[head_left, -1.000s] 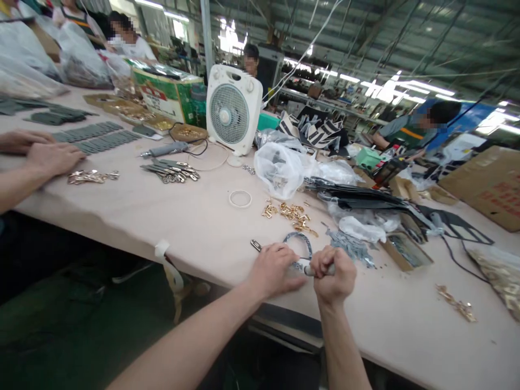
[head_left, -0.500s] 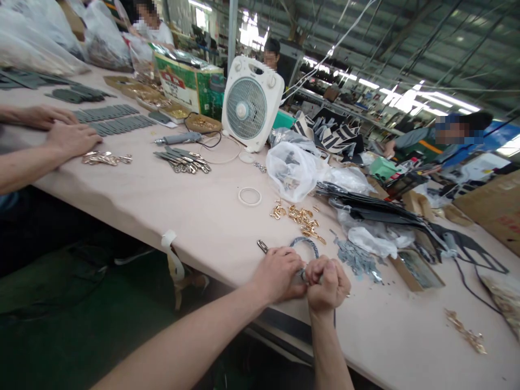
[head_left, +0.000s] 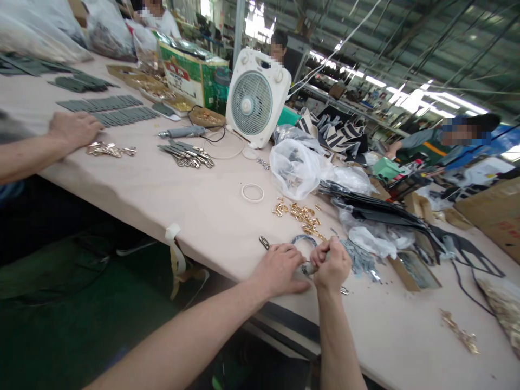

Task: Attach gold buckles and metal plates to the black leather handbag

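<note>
1. Right hand point(head_left: 333, 265) is wrapped in a fist around a pale grey cylindrical tool point(head_left: 311, 267), at the near edge of the table point(head_left: 211, 216). Tool points left, toward the other hand; I'd guess the full-fist hold is for firm control.
2. Left hand point(head_left: 280, 271) lies palm down right by the tool's tip, probably to steady something. Whatever's underneath is hidden, so can't tell if it's gripping anything.
3. A metal clasp point(head_left: 264, 242) pokes out just left of the left-hand fingers, and a dark ring-shaped band point(head_left: 304, 238) sits just beyond both hands. Can't tell if either is pinned down.
4. Gold-coloured hardware point(head_left: 304, 215) is heaped a bit farther out, grey strips point(head_left: 361, 257) to the right. Loose piles that near are handy for grabbing, imo.
5. Far left, a co-worker's hand point(head_left: 75, 130) rests beside another metal pile point(head_left: 109, 149).
</note>
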`<state>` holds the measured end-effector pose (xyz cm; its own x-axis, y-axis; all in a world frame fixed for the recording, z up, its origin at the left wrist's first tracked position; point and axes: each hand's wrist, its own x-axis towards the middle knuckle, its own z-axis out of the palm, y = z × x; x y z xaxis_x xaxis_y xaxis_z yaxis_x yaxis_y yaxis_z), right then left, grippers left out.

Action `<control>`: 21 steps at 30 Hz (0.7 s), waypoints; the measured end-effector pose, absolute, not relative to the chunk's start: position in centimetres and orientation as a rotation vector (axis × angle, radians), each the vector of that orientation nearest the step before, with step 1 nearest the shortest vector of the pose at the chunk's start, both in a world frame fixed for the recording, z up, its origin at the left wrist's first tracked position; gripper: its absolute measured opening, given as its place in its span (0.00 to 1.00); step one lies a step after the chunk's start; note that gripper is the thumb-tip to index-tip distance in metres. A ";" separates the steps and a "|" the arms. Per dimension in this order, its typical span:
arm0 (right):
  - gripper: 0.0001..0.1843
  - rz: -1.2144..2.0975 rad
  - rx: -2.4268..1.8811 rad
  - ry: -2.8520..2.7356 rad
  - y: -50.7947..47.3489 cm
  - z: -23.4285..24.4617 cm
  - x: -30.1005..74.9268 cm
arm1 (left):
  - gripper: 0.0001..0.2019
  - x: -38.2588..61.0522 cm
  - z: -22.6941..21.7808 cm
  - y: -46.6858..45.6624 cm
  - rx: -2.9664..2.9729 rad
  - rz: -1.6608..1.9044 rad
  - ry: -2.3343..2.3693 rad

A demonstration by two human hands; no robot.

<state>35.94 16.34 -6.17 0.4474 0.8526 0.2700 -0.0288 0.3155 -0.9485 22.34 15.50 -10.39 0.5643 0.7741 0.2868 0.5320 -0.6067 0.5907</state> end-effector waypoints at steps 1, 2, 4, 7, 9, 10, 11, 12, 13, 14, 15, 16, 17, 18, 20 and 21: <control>0.23 0.715 -1.061 -0.896 16.5 -5.8 36.2 | 0.25 22.3 -10.4 15.5 2.360 0.739 1.048; 0.22 0.715 -1.034 -0.869 16.7 -5.5 36.4 | 0.26 22.3 -10.4 15.5 2.361 0.743 1.045; 0.22 0.742 -1.016 -0.859 17.2 -5.3 36.7 | 0.27 22.4 -10.5 15.6 2.359 0.763 1.046; 0.22 0.840 -1.042 -0.906 17.9 -5.6 36.6 | 0.24 22.6 -10.7 15.6 2.352 0.778 1.059; 0.23 0.884 -1.053 -0.927 18.2 -6.1 36.4 | 0.24 22.7 -10.8 15.6 2.351 0.779 1.063; 0.22 0.894 -1.050 -0.931 18.2 -6.3 36.4 | 0.24 22.7 -10.9 15.6 2.351 0.780 1.063; 0.22 0.899 -1.044 -0.934 18.3 -6.5 36.4 | 0.24 22.7 -10.9 15.6 2.352 0.782 1.063; 0.22 0.905 -1.035 -0.938 18.3 -6.6 36.4 | 0.24 22.7 -11.0 15.6 2.353 0.785 1.063; 0.22 0.912 -1.028 -0.947 18.2 -6.6 36.4 | 0.24 22.7 -11.0 15.6 2.354 0.787 1.064; 0.21 0.918 -1.024 -0.956 18.2 -6.6 36.5 | 0.24 22.7 -11.1 15.6 2.355 0.788 1.068; 0.21 0.924 -1.021 -0.967 18.1 -6.6 36.6 | 0.23 22.7 -11.1 15.7 2.356 0.789 1.072; 0.21 0.930 -1.019 -0.979 18.0 -6.6 36.6 | 0.23 22.7 -11.2 15.7 2.358 0.789 1.076; 0.21 0.937 -1.016 -0.990 17.9 -6.6 36.6 | 0.23 22.7 -11.2 15.7 2.361 0.788 1.077; 0.21 0.945 -1.014 -1.004 17.7 -6.6 36.6 | 0.23 22.8 -11.2 15.7 2.362 0.788 1.077; 0.21 0.964 -1.008 -1.045 17.2 -6.8 36.4 | 0.24 22.8 -11.3 15.6 2.367 0.790 1.072; 0.21 0.963 -1.003 -1.070 16.9 -6.9 36.3 | 0.24 22.8 -11.3 15.6 2.369 0.794 1.068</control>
